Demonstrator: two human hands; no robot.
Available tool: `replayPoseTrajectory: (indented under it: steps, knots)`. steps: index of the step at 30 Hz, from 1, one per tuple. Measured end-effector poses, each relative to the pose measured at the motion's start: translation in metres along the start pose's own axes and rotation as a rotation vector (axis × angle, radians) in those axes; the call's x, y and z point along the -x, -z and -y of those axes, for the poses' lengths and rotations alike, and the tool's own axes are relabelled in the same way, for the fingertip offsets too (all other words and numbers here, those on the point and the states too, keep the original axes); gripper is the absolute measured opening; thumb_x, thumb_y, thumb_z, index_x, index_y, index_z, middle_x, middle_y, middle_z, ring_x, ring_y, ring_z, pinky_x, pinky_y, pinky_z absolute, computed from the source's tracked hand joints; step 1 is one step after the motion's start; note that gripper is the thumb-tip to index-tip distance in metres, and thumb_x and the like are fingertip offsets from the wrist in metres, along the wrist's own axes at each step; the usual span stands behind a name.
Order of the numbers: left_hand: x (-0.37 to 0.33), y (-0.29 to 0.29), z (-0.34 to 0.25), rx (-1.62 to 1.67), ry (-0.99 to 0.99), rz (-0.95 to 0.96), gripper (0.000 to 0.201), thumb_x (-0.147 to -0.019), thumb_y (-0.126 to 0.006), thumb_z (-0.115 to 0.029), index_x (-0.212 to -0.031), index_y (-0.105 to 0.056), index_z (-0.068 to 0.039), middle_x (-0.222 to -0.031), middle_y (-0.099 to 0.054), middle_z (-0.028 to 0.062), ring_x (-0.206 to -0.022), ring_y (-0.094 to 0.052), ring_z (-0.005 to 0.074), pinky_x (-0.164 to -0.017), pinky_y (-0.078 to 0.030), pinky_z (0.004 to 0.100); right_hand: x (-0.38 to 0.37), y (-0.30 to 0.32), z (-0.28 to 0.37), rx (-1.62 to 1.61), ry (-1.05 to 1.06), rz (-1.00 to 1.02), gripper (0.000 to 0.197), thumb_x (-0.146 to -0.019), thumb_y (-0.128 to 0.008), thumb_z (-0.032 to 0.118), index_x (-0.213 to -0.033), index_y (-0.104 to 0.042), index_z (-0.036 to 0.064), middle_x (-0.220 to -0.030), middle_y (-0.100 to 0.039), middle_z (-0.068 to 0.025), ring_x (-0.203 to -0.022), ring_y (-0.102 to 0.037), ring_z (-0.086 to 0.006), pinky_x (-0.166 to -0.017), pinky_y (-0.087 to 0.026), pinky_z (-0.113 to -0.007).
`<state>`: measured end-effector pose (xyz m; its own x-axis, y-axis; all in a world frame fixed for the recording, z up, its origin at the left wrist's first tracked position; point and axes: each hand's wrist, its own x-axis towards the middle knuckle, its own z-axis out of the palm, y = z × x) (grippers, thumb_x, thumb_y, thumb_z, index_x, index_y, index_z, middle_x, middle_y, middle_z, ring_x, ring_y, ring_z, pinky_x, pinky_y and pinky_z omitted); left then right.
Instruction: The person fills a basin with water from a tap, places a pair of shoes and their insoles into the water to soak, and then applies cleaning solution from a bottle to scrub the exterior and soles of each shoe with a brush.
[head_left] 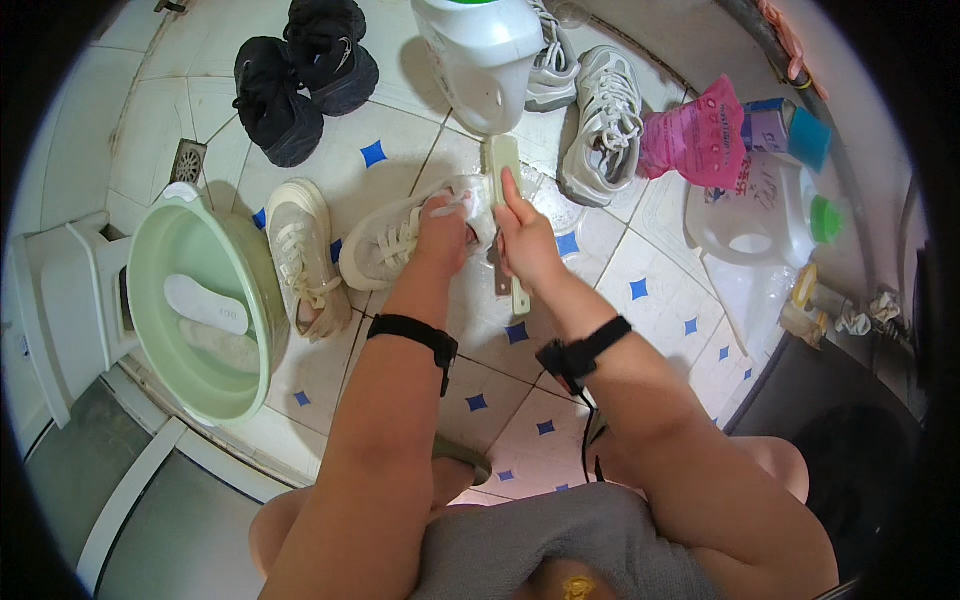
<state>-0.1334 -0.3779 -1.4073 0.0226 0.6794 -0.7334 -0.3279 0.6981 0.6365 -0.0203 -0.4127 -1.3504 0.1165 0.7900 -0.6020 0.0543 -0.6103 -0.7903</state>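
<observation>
My left hand (444, 232) is closed on the heel end of a white lace-up sneaker (383, 242), which lies with its toe to the left. White suds cover the heel and my fingers. In my right hand (530, 243) is a pale, long-handled scrub brush (504, 156), its head against the foamy heel. The bristles are hidden from view. A similar white sneaker (296, 240) stands just left of the held one. Beside it, a light green basin (272, 262) holds water and two insoles, one a white insole (205, 303).
Black shoes (275, 110) stand at the far left. Ahead are a large white jug (487, 75) and grey-white sneakers (605, 125). To the right lie a pink pouch (700, 132), a teal-capped can (790, 135) and a green-capped jug (750, 215). A floor drain (187, 161) lies behind the basin.
</observation>
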Motion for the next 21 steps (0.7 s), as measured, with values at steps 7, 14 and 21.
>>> replayPoseTrajectory:
  steps: [7,14,21]
  knots:
    - [-0.004,0.008,0.002,0.077,0.03,-0.112,0.037,-0.084,-0.059,-0.016,-0.115,-0.042,-0.007,-0.097,-0.056,0.0099,-0.082,-0.057,0.0205,-0.066,-0.048,0.033,0.068,-0.013,-0.043,-0.179,-0.065,0.107,0.051,-0.096,-0.038,0.013,-0.142,-0.022,0.028,-0.053,-0.039,0.0024,-0.039,-0.033,-0.0076,-0.036,-0.033,-0.022]
    - [0.005,0.001,-0.01,-1.618,-0.61,0.019,0.031,-0.082,-0.056,-0.02,-0.109,-0.056,-0.003,-0.109,-0.058,0.0134,-0.097,-0.056,0.0248,-0.091,-0.039,0.0331,0.039,-0.004,-0.035,-0.084,0.025,0.027,0.054,-0.096,-0.04,0.017,-0.143,-0.017,0.0266,-0.053,-0.038,0.003,-0.039,-0.035,-0.0076,-0.036,-0.033,-0.023]
    - [-0.014,-0.007,-0.002,-1.51,-0.604,-0.022,0.027,-0.084,-0.053,-0.021,-0.103,-0.057,-0.003,-0.104,-0.061,0.0133,-0.098,-0.057,0.0248,-0.082,-0.044,0.0329,-0.013,-0.006,-0.024,0.004,0.142,-0.105,0.051,-0.094,-0.046,0.015,-0.14,-0.03,0.0282,-0.057,-0.042,0.0011,-0.046,-0.038,-0.0087,-0.041,-0.034,-0.023]
